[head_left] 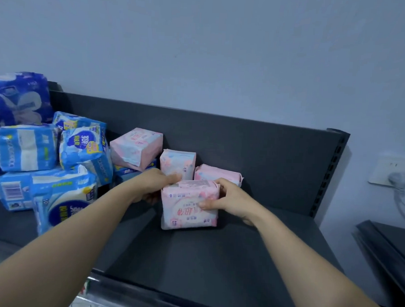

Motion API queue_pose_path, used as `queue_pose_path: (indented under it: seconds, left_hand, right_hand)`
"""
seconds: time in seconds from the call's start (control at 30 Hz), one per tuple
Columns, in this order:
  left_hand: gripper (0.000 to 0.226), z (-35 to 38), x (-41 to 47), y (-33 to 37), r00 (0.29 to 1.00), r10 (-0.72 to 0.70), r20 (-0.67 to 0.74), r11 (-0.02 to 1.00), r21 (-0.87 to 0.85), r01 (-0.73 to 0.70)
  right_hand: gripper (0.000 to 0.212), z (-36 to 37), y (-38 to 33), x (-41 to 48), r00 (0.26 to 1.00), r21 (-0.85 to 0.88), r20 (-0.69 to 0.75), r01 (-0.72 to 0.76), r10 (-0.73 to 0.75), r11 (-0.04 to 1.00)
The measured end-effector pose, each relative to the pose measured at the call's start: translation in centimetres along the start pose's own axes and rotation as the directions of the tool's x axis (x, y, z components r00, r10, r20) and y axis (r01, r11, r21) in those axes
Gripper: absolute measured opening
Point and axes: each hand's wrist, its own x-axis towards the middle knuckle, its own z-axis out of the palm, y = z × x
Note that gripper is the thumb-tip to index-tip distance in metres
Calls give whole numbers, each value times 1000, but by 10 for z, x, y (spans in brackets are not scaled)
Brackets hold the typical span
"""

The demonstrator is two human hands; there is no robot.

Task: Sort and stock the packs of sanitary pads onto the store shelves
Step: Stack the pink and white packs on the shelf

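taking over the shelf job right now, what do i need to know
Both the left hand and right hand grip one pink pack low over the shelf.
Three other pink packs sit behind it; blue packs lie piled at the left.
Done: four pinks grouped mid-shelf.
Left: probably release this one, line up the pinks, sort the blue pile.

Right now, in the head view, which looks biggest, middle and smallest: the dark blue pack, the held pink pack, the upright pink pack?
1. dark blue pack
2. held pink pack, though nearer the camera
3. upright pink pack
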Motion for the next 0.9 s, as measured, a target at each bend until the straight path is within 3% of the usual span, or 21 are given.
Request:
queue_pose_path:
  seconds: [0.13, 0.2, 0.27, 0.33, 0.4, 0.43, 0.5, 0.57, 0.6, 0.7, 0.73, 0.8, 0.87, 0.9]
  left_hand:
    - [43, 14, 7, 13, 981, 162, -104, 980, 129, -148]
    - [50, 23, 6, 24, 956, 264, -126, 955, 170, -242]
    - [56, 32, 6, 34, 963, 257, 85, 954, 134, -267]
    - [94, 39, 4, 40, 914, 165, 370, 972, 98, -215]
    - [125, 47, 6, 43, 881, 142, 451, 982, 48, -182]
    - [123, 50, 8, 43, 887, 163, 433, 983, 6, -183]
    - [95, 53, 12, 46, 882, 218, 419, 976, -89, -199]
    - [81, 55, 10, 51, 865, 295, 405, 953, -187, -237]
    - [81, 56, 8, 56, 868, 326, 376, 945, -168, -282]
    - [92, 60, 2, 82, 824, 487, 291, 833, 131, -538]
    - [95, 63, 2, 90, 789, 535, 302, 792, 147, -593]
    - [95, 63, 3, 100, 755, 565, 332, 803, -10, -597]
    - [87, 60, 9, 100, 770, 575, 277, 815, -120, -566]
    - [81, 59, 13, 98, 783, 579, 226, 810, -52, -584]
  right_hand:
    - [78, -13, 9, -10, 999, -46, -21, -40, 39, 998]
    - [71, -22, 12, -19, 998, -64, -24, -54, 53, 996]
    - [52, -29, 15, -27, 996, -38, -62, -59, 57, 998]
    - [41, -35, 17, -34, 986, -28, -157, -66, 61, 997]
    - [42, -39, 23, -40, 973, 36, -215, -80, 86, 996]
    - [43, -40, 25, -44, 970, 111, -216, -88, 111, 990]
    - [47, -42, 28, -48, 970, 226, -198, -93, 139, 970]
    - [64, -42, 26, -51, 971, 171, -221, -56, 94, 984]
    - [78, -42, 24, -51, 965, 80, -259, -11, 32, 997]
    - [104, -44, 7, -50, 912, -156, -356, 159, -206, 975]
    - [105, -46, 1, -50, 903, -222, -351, 178, -249, 959]
    - [101, -55, -5, -49, 922, -368, -314, 104, -228, 924]
    - [88, -65, -2, -52, 944, -425, -300, -7, -134, 905]
    - [75, -69, 2, -55, 947, -388, -308, -36, -92, 921]
